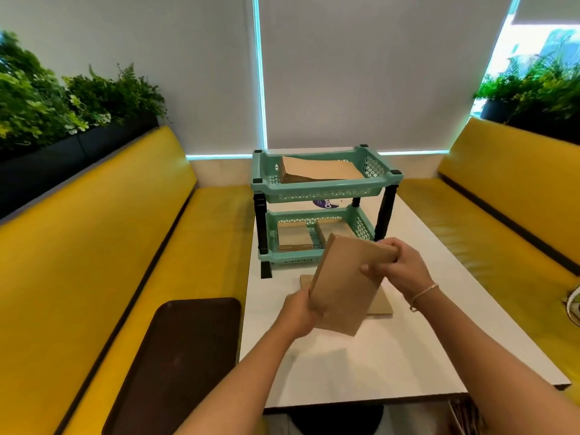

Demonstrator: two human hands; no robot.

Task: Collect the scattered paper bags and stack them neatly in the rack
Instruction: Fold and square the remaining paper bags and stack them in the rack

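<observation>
- Biggest things on my feed: two yellow bench seats (pixel 103 233) either side of a white table (pixel 392 356), with planters of greenery (pixel 62 98) behind both backrests and pale blinds at the far end.
- A dark brown tray (pixel 175 362) lies on the left bench, just beside the table's left edge.
- At the table's far end stands the teal two-tier rack (pixel 323 191) on black posts. Top tier has a flat stack of paper bags (pixel 320 171). Bottom tier has two smaller piles side by side, one left (pixel 293 237), one right (pixel 332 229) and partly hidden by the held bags.
- Mid-table, near the left edge, more brown bags (pixel 381 304) lie flat, mostly hidden under what I'm holding.
- Held bag bundle (pixel 345 284): lifted off the table and tilted, upper end leaning toward the rack's bottom tier. Looks like a few bags together, can't count them.
- Left hand (pixel 298 312): fingers curled round the bundle's lower left edge.
- Right hand (pixel 398 266): pinching the upper right corner, thumb on the near face. Thin bracelet (pixel 423 293) on that wrist.
- Smallest bit: a purple sticker (pixel 324 203) visible between the rack's tiers.
</observation>
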